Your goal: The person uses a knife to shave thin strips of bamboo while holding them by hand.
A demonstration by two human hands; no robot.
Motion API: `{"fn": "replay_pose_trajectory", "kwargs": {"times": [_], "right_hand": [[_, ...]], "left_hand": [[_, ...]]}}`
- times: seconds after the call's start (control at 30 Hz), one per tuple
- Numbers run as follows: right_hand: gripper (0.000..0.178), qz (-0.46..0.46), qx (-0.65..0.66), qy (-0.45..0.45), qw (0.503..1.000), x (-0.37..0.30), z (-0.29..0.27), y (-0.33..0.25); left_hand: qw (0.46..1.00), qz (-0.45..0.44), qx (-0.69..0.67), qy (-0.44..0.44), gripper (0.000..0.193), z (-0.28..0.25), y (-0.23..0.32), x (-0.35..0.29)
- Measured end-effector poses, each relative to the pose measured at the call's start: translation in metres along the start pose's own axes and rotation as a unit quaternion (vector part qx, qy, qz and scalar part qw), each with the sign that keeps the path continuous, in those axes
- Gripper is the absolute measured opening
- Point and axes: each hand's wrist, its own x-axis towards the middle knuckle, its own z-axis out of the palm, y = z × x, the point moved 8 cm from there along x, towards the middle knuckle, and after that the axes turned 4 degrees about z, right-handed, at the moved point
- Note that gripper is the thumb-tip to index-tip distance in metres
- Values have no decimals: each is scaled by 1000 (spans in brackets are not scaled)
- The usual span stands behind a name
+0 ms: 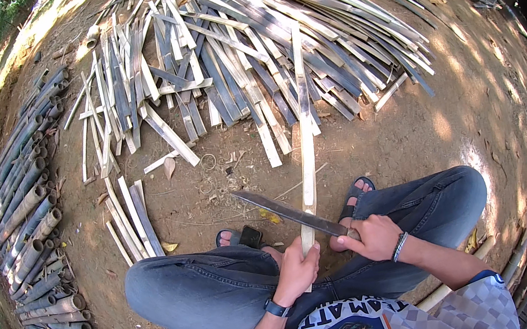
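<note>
Between my bent knees, my left hand (298,267) is closed around the near end of a long, pale bamboo strip (307,150). The strip points away from me, and its far part overlaps the pile of split bamboo. My right hand (372,238) grips the handle of a machete (286,212). Its dark blade slants up to the left and crosses over the strip just beyond my left hand. From this view I cannot tell how deep the edge sits against the strip.
A large heap of split bamboo strips (218,67) spreads over the dirt ground ahead. Uncut bamboo poles (30,198) are stacked at the left. A few loose strips (132,219) lie by my left knee. A dark phone-like object (250,237) is near my left foot.
</note>
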Motion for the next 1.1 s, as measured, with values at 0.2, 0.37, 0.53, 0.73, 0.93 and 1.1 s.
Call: {"fn": "replay_pose_trajectory", "kwargs": {"times": [0.2, 0.37, 0.53, 0.73, 0.93, 1.1], "right_hand": [[60, -1, -50, 11, 999, 5, -14, 0], [60, -42, -32, -37, 998, -13, 4, -12], [59, -46, -41, -15, 998, -12, -1, -13], [60, -58, -9, -38, 998, -16, -5, -10], [48, -104, 148, -36, 983, -24, -26, -21], [40, -78, 247, 29, 965, -17, -65, -18]], "left_hand": [[1000, -16, -24, -4, 12, 0, -6, -5], [998, -41, -47, -11, 11, -2, -21, 0], [994, -60, -91, -24, 14, -1, -15, 0], [985, -41, -155, -68, 11, 5, -5, -5], [969, -19, -208, -136, 33, 10, 18, -16], [959, 111, -208, -156, 66, -1, 42, -21]]}}
